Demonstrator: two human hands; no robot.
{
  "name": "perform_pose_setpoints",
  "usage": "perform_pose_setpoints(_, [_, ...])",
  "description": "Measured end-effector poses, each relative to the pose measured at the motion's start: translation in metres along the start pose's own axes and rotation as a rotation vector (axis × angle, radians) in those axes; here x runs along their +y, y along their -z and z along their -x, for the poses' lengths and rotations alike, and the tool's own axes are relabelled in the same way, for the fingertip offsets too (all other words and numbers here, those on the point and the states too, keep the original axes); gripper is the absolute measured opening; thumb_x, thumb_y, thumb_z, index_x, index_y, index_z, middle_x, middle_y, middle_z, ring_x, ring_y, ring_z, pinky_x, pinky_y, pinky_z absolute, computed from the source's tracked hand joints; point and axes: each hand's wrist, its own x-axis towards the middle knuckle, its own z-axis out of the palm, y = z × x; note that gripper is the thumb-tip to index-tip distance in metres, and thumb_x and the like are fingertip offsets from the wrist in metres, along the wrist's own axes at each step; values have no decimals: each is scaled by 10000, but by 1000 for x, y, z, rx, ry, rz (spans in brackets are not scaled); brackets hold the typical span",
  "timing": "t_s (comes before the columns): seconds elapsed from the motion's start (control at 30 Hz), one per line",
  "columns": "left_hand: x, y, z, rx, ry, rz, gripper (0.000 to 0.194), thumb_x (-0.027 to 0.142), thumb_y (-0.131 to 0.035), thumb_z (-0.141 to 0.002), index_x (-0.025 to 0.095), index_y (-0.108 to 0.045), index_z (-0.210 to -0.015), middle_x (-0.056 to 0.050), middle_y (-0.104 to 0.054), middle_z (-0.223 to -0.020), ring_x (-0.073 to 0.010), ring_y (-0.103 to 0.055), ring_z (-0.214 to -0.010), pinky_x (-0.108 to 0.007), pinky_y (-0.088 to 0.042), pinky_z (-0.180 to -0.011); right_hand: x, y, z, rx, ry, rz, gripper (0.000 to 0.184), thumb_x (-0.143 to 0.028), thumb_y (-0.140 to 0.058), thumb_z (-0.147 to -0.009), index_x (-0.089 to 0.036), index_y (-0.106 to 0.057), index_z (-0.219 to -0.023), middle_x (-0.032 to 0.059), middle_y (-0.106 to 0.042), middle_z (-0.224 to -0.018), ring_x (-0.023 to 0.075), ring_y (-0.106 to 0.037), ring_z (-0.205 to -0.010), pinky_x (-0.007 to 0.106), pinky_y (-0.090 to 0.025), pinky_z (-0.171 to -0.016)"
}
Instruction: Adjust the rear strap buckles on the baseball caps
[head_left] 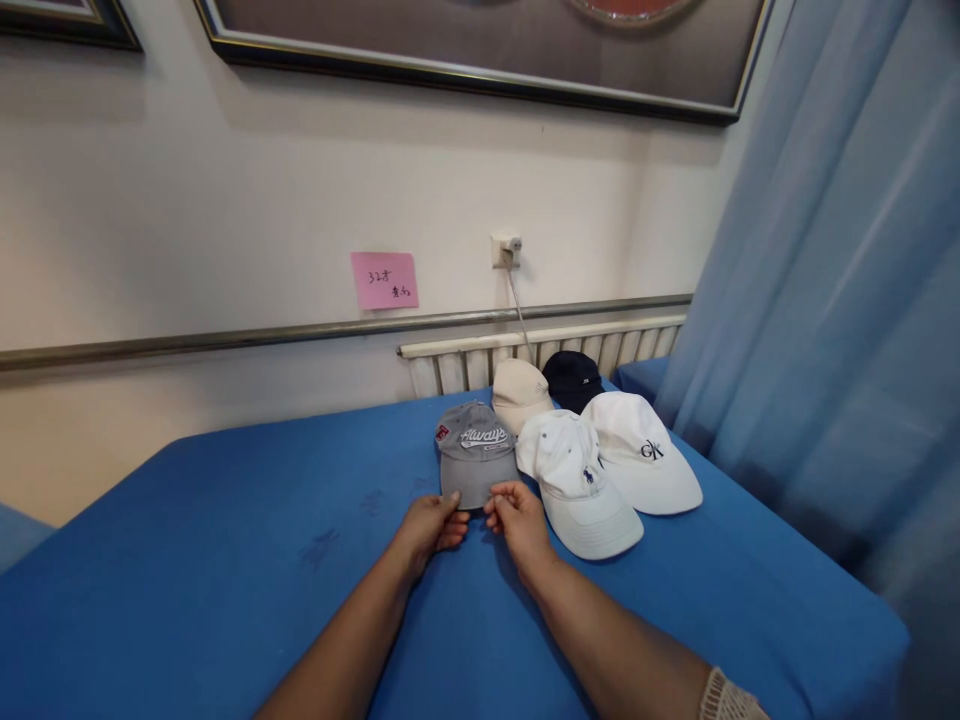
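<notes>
A grey baseball cap [478,457] with white "Always" lettering lies on the blue-covered table, its brim pointing toward me. My left hand [433,527] pinches the left edge of that brim, thumb on top and fingers beneath. On the brim's right edge, my right hand [519,520] grips with thumb and fingertips. Just right of the grey cap sits a white cap [574,480] with a small dark horse-rider emblem. Farther right is another white cap [637,450] with black "CK" letters. Behind them are a beige cap [519,390] and a dark navy cap [572,380].
The blue cover [225,560] has dark damp-looking marks left of my hands. A radiator [442,365] and a metal rail [300,332] run along the wall behind. A plugged-in cable [516,290] hangs from the socket. Blue curtains [810,300] border the right side.
</notes>
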Motion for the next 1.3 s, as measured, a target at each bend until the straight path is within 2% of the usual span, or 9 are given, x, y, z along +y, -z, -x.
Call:
perform_pose_setpoints(0.27, [-6,17,19,84,-239,-534,335,424,-669,-754,193,-547,-546,15,-564,-462,-151,-490,-445,-248,-289,-489,6,3,-2,-33,-26,41,296,-411,-695,-638,-170,-617,-791,11,-664,-611,115,-560,-446,198,-381,-403])
perform_pose_setpoints(0.47, [-2,23,32,107,-328,-663,179,329,-607,-772,175,-632,-685,6,-590,-545,-178,-529,-536,-262,-313,-537,3,6,-1,-56,-10,80,321,-398,-693,-633,-159,-624,-836,23,-683,-627,124,-557,-442,206,-370,-410])
perform_pose_setpoints(0.6, [31,40,49,176,-395,-696,299,345,-623,-769,125,-701,-955,-3,-592,-579,-199,-551,-572,-276,-336,-552,-16,10,0,-30,62,84,442,-339,-623,-672,-148,-616,-1071,34,-719,-750,132,-584,-499,230,-412,-457])
perform_pose_setpoints(0.73, [77,50,96,362,-604,-663,649,392,-613,-807,161,-499,-1403,11,-634,-683,-184,-584,-604,-275,-401,-596,-57,3,11,3,332,113,754,-220,-535,-764,-206,-324,-1488,3,-713,-839,138,-604,-608,281,-510,-624])
perform_pose_setpoints(0.83, [97,45,135,505,-812,-573,803,371,-590,-856,254,-208,-1553,41,-652,-749,-141,-590,-579,-260,-452,-607,-94,-11,25,-29,616,145,778,-176,-485,-855,-255,-159,-1557,-27,-672,-793,133,-603,-648,319,-534,-732])
perform_pose_setpoints(0.97, [96,33,158,733,-1093,-450,853,304,-632,-859,297,-142,-1557,31,-667,-827,-100,-573,-558,-235,-497,-581,-129,-31,41,-43,962,153,771,-126,-446,-913,-312,-80,-1565,-12,-660,-847,137,-604,-691,328,-548,-722])
perform_pose_setpoints(1.1, [87,30,147,822,-1388,-438,949,222,-656,-848,325,-37,-1560,29,-672,-859,-92,-563,-569,-233,-514,-595,-133,-37,43,-47,1219,228,807,-76,-442,-909,-357,-60,-1561,-1,-666,-900,143,-608,-702,346,-559,-719])
perform_pose_setpoints(1.2, [92,38,127,841,-1239,-458,953,259,-653,-844,278,-30,-1565,13,-686,-858,-103,-577,-569,-235,-501,-585,-127,-36,26,-42,1260,335,852,-70,-449,-881,-339,-16,-1564,-3,-674,-895,143,-616,-669,330,-563,-685])
perform_pose_setpoints(1.3, [104,50,106,724,-815,-492,978,296,-655,-817,207,-38,-1572,29,-683,-748,-125,-606,-555,-229,-471,-554,-125,-34,-1,41,994,516,867,-73,-435,-833,-268,-28,-1573,-34,-666,-768,146,-617,-619,296,-545,-652])
